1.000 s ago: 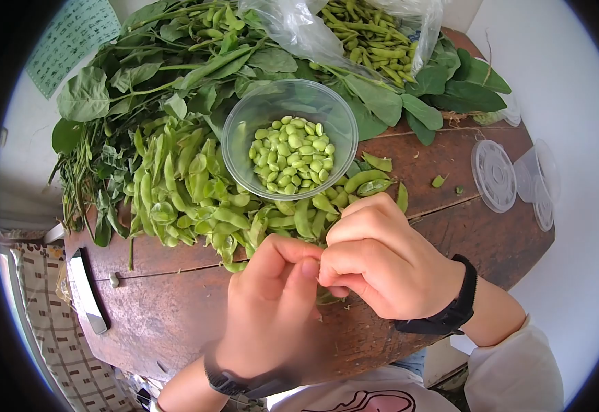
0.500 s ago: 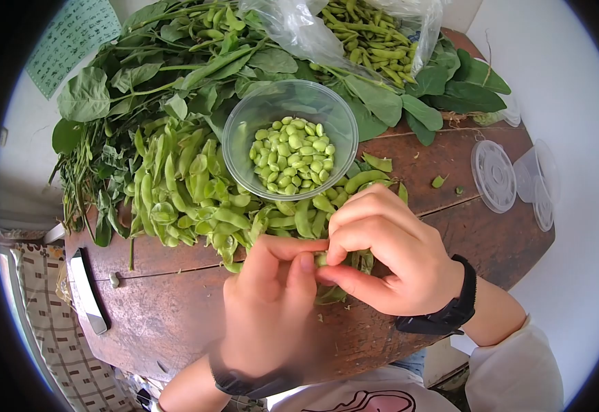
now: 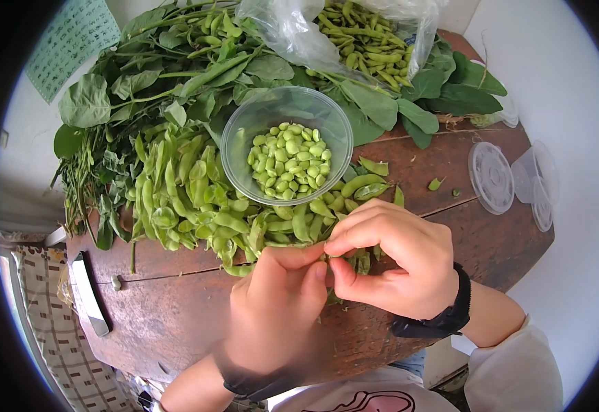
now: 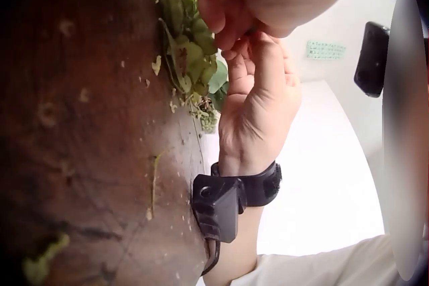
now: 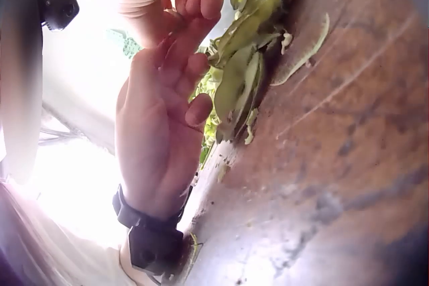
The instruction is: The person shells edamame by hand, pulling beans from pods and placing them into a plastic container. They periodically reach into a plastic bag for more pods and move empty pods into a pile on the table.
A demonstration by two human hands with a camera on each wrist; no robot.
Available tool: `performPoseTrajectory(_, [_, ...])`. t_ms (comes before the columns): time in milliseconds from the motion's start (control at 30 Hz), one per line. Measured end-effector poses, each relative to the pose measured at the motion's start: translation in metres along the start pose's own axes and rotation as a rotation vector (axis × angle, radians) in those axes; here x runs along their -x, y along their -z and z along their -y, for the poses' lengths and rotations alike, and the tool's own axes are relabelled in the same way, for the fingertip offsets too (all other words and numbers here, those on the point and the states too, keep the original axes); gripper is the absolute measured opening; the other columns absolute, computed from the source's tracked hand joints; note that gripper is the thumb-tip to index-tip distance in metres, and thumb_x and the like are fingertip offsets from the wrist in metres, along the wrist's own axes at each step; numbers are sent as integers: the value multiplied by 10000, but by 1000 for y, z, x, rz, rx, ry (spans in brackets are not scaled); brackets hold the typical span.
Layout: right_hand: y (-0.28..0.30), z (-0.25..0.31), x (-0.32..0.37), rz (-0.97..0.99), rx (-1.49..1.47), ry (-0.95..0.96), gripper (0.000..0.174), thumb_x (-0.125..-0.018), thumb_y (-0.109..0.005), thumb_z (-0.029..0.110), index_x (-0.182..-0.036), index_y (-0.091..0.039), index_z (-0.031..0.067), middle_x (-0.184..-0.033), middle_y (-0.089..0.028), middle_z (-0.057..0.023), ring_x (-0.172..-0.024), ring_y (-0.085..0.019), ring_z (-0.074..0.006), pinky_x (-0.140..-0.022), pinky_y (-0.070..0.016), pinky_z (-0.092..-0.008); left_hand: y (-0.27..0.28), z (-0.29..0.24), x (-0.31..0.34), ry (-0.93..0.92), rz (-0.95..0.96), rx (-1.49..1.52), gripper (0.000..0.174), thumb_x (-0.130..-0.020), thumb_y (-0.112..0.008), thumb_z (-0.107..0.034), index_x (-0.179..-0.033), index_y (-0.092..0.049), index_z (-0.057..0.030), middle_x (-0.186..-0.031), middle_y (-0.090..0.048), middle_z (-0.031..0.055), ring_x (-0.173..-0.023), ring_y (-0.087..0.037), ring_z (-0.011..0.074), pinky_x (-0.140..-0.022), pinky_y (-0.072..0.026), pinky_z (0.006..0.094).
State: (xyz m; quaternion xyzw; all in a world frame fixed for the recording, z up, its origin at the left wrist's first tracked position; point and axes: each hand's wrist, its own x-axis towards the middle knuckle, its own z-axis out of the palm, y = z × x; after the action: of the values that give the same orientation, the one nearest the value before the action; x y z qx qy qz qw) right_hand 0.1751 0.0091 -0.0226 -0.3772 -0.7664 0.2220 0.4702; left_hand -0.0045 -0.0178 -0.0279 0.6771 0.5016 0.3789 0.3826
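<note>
Toward the table's near edge [image 3: 354,351], the left hand [image 3: 273,292] pinches a mostly hidden green piece [image 3: 323,258]; whether the bent-fingered right hand [image 3: 401,262] also grips it is unclear.

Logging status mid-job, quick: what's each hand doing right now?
Left hand: closed, pinching a small green piece, mostly hidden.
Right hand: curled, meeting the left; whether it grips anything cannot be told.

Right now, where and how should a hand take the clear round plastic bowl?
Probably pinch the bowl by its right rim, from above: the shelled green beans sit well below it, while curved green pods crowd the left and near sides.
</note>
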Motion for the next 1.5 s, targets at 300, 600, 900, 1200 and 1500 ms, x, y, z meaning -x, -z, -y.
performPoseTrajectory(300, [0,0,1,-15,-107,-57,228,-830,-745,30,-1021,-622,48,-921,-659,-80,-772,-642,-224,-672,-519,-330,2,-2,-1,147,-47,172,197,-926,-671,-30,-1053,-536,36,-878,-692,92,-722,-654,90,-572,-502,199])
performPoseTrajectory(600, [21,4,-16,-196,71,114,241,-767,-803,-3,-991,-732,49,-903,-688,-73,-820,-636,-233,-712,-523,-342,9,1,-14,141,-158,82,285,-855,-765,-24,-1041,-549,-23,-823,-667,29,-699,-613,67,-574,-456,187])
performPoseTrajectory(900, [2,-8,-57,-54,78,99,174,-866,-689,75,-1036,-718,54,-1022,-667,-60,-979,-529,-268,-903,-449,-395,8,16,-14,2,-164,71,233,-888,-734,-53,-1048,-568,-16,-736,-683,31,-623,-601,53,-542,-428,193])
performPoseTrajectory(1200, [101,-61,-131,-156,825,-127,54,-782,-750,161,-800,-774,116,-769,-721,-34,-946,-560,-291,-882,-473,-390,13,-7,-9,73,-112,312,199,-987,-613,-129,-1143,-519,-45,-734,-684,46,-672,-583,64,-624,-422,212])
performPoseTrajectory(1500, [91,-126,-128,66,1007,-31,117,-690,-798,117,-806,-787,137,-915,-675,-26,-1091,-514,-271,-964,-429,-398,13,-5,-9,90,-59,385,171,-1011,-552,-113,-1161,-494,-55,-742,-672,42,-599,-500,38,-561,-361,197])
